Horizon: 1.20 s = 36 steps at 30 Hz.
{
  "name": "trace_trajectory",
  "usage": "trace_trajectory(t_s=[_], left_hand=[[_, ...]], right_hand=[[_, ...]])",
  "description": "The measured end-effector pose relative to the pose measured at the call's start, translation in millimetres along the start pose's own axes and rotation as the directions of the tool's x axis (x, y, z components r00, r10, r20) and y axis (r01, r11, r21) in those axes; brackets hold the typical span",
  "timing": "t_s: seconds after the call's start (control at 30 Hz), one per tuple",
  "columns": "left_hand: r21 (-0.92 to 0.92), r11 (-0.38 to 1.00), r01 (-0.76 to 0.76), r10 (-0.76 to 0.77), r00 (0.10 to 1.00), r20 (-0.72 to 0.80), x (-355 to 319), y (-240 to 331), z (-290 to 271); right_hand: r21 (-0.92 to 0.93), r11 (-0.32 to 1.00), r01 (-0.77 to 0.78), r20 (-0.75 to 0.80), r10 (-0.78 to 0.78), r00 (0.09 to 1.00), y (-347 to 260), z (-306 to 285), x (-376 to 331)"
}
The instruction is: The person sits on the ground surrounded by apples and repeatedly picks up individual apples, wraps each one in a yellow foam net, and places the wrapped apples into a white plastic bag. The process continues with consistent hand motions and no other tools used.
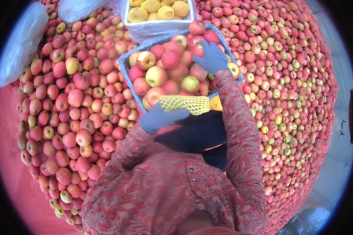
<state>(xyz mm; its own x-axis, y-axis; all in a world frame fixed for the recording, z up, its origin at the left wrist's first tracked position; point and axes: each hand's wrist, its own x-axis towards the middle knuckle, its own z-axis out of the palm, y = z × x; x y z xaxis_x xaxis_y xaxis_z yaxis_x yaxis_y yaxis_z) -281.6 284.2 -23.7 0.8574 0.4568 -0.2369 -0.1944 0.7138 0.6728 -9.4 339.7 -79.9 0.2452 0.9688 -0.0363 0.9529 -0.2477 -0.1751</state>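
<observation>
Pinching a yellow foam mesh sleeve (186, 104) at the crate's near edge, the blue-gloved left hand (161, 117) is closing. The right hand (211, 58) is cupping a round red apple (199, 71) in the blue plastic crate (125, 62); it is likely firm, smooth, bruisable, best palmed.

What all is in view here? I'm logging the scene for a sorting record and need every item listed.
blue crate: one, blue, centre top, heaped with apples
apples in crate: too many to count, red and yellow-green, piled above the rim
loose apples: too many to count, red with some yellow-green, spread left and right of the crate
foam net sleeves: a bunch, yellow, at the crate's near edge
white box: one, white, top centre, holding apples wrapped in yellow netting
plastic bags: two, clear-white, top left
floor: red-pink, lower left
left hand: blue glove, at the yellow net sleeves
right hand: blue glove, resting on apples in the crate
sleeves: red patterned, both arms
</observation>
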Motion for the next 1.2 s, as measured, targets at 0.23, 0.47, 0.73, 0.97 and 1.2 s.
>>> trace_trajectory(t_s=[0.23, 0.47, 0.73, 0.97, 1.2], left_hand=[[0.521, 0.83, -0.198, 0.384, 0.881, -0.277, 24.3, 10.5, -15.7], [0.754, 0.656, -0.007, 0.216, 0.96, -0.178, 64.3, 20.4, 58.7], [0.694, 0.694, -0.19, 0.267, 0.964, -0.002, 47.3, -15.9, 103.5], [0.433, 0.876, -0.215, 0.168, 0.975, 0.144, 16.9, 14.9, 123.5], [0.12, 0.983, -0.137, 0.1, 0.957, 0.273, 19.6, -36.5, 76.0]], right_hand=[[0.427, 0.894, -0.134, -0.013, 0.155, 0.988, 5.7, -9.2, -5.5], [0.542, -0.84, 0.009, 0.227, 0.156, 0.961, -28.2, -26.2, -118.5], [0.704, -0.642, 0.304, 0.02, 0.445, 0.895, -69.1, -59.8, -193.2], [0.922, -0.377, 0.091, 0.064, 0.38, 0.923, -4.7, -48.6, -220.4], [0.887, 0.351, 0.3, -0.37, 0.15, 0.917, -36.0, -22.4, -232.4]])
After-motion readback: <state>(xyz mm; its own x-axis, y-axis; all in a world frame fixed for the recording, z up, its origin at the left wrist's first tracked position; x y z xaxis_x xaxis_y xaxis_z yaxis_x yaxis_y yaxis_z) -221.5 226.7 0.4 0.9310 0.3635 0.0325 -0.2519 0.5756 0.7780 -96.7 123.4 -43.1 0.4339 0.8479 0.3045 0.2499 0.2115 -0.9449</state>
